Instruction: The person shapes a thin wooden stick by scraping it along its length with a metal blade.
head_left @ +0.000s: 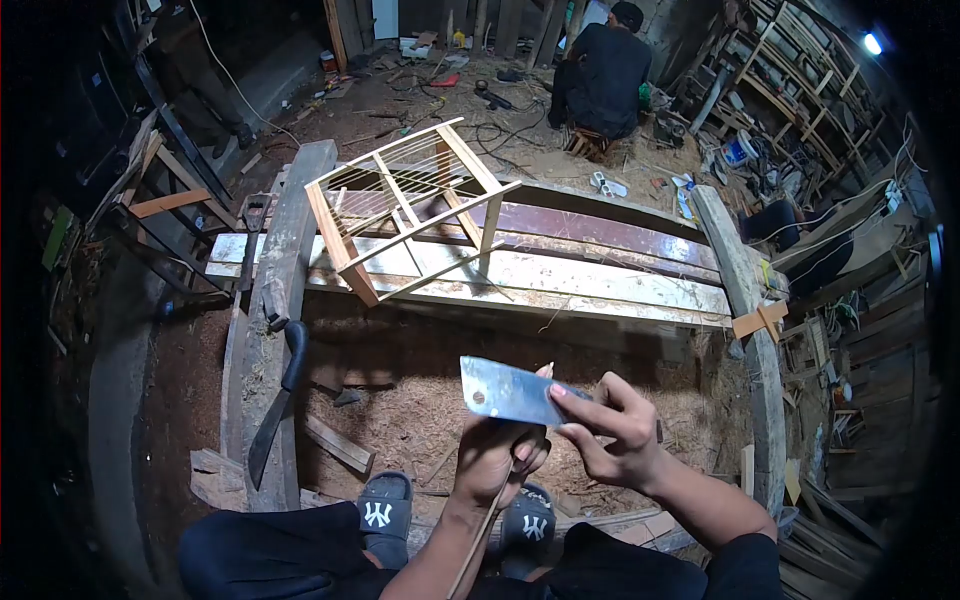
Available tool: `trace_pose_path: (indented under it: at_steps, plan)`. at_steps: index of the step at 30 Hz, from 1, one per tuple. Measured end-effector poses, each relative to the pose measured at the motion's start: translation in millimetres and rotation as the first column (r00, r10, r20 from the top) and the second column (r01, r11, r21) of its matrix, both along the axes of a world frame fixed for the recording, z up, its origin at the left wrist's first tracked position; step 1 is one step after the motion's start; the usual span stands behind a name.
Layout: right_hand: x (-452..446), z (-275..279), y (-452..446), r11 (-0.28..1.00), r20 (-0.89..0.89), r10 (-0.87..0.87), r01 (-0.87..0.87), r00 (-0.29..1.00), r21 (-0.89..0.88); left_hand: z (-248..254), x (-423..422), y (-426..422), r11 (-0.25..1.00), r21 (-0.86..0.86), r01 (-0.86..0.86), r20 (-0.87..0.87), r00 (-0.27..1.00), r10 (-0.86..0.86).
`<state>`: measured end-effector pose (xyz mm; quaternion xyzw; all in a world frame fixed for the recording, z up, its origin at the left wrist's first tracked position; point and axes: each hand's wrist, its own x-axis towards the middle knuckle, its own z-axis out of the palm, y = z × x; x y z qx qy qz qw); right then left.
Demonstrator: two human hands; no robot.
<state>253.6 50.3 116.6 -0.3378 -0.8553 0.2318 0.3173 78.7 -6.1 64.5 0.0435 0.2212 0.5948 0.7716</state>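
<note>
Wooden planks take up the most room here, forming a low desk [590, 280] with one slatted frame [410, 235] sitting on it; thin strips cross its upper side, too fine to count. Next down is one curved knife [272, 425], black handle, lying along the left beam. Then two dark slippers [380, 512] with white lettering, the right one partly hidden behind a forearm. Both hands are close together above the shavings: the right hand [615, 425] is pinched on the end of one metal blade [510, 388], covering whatever's at that end, so no idea about a handle. Blade's flat, silvery and scuffed, with one hole near the free end. The left hand [500, 455] sits partly behind it, closed round one thin pale stick [479, 545], whose lower end gets cut off by the bottom edge.
</note>
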Motion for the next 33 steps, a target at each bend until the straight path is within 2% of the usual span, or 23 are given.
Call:
trace_pose_path:
  at_steps: [4, 6, 7, 8, 10, 12, 13, 14, 16, 17, 18, 20, 21, 22, 23, 25, 27, 28, 30, 32, 33]
  plan:
    - [-3, -2, 0, 1.0, -0.007, 0.001, -0.001, 1.0, 0.003, 2, -1, 3, 1.0, 0.005, 0.022, 0.034, 0.999, -0.022]
    - [-2, 1, -2, 1.0, 0.01, 0.021, -0.021, 1.0, -0.008, 18, 1, 2, 0.988, -0.153, -0.002, 0.051, 0.999, 0.01]
    - [-2, 1, 1, 1.0, 0.003, -0.013, 0.013, 1.0, 0.012, 8, 4, 0, 0.994, -0.098, -0.057, -0.067, 0.996, 0.051]
    - [-1, 1, 4, 0.998, -0.002, -0.047, 0.047, 0.999, 0.034, -8, 1, -2, 0.992, 0.118, -0.052, -0.01, 0.999, 0.054]
    - [0, -5, 8, 0.995, -0.018, -0.092, 0.093, 0.996, 0.026, -7, -4, 2, 0.985, 0.171, -0.03, -0.026, 0.999, 0.034]
    - [-3, 4, 3, 0.999, 0.005, -0.017, 0.017, 1.0, 0.028, 9, 2, 1, 0.994, -0.067, -0.087, -0.081, 0.993, 0.081]
    - [-2, 3, -1, 1.0, 0.021, -0.003, 0.003, 1.0, 0.01, 18, 1, 3, 0.986, -0.16, -0.052, -0.072, 0.997, 0.041]
    - [-2, 2, 0, 1.0, 0.02, -0.005, 0.004, 1.0, 0.009, 14, 0, 3, 0.986, -0.162, -0.051, -0.073, 0.997, 0.04]
    - [0, 0, 4, 1.0, 0.045, -0.02, 0.019, 0.999, 0.015, -2, -1, 1, 0.999, 0.02, -0.049, -0.076, 0.996, 0.05]
    - [-1, 0, 3, 0.999, 0.06, -0.023, 0.021, 0.998, 0.03, -8, -2, 0, 0.998, 0.049, -0.046, -0.041, 0.998, 0.048]
    - [-3, -1, 2, 1.0, 0.02, -0.006, 0.005, 1.0, 0.016, -3, -1, 1, 0.998, 0.05, -0.046, -0.041, 0.998, 0.048]
    - [-2, 0, 1, 0.999, 0.009, 0.019, -0.02, 1.0, 0.041, 14, 0, 0, 0.994, -0.093, -0.063, -0.024, 0.998, 0.061]
    - [-1, 2, 2, 0.999, 0.034, -0.004, 0.003, 0.999, 0.042, 15, 0, 0, 0.997, -0.057, -0.05, -0.038, 0.998, 0.047]
    - [0, 3, 4, 0.999, 0.06, -0.028, 0.025, 0.998, 0.046, 3, 0, -2, 0.999, 0.0, -0.05, -0.128, 0.991, 0.05]
    - [0, 1, 4, 0.999, 0.046, -0.053, 0.052, 0.998, 0.007, -13, -2, -1, 0.998, 0.064, -0.008, -0.054, 0.998, 0.012]
    - [-1, 0, 2, 0.999, 0.045, -0.036, 0.035, 0.998, 0.024, -4, -3, 2, 0.999, 0.034, -0.007, -0.011, 1.0, 0.008]
    - [-1, -1, 0, 0.999, 0.039, -0.008, 0.007, 0.999, 0.039, 15, 0, 1, 0.991, -0.122, -0.053, -0.094, 0.995, 0.042]
    - [0, 1, 1, 0.998, 0.059, -0.027, 0.024, 0.998, 0.059, 3, -1, -1, 0.991, -0.126, -0.052, -0.097, 0.995, 0.04]
    - [1, -2, 6, 0.997, 0.046, -0.062, 0.06, 0.997, 0.044, -24, -3, 0, 0.997, 0.082, 0.007, 0.113, 0.993, -0.016]
    - [1, -3, 5, 0.996, 0.053, -0.074, 0.071, 0.996, 0.055, -26, -1, 2, 0.989, 0.15, 0.011, 0.122, 0.992, -0.029]
    - [0, -1, 4, 0.997, 0.043, -0.046, 0.043, 0.998, 0.069, -13, 3, 1, 0.996, 0.069, -0.051, 0.021, 0.999, 0.049]
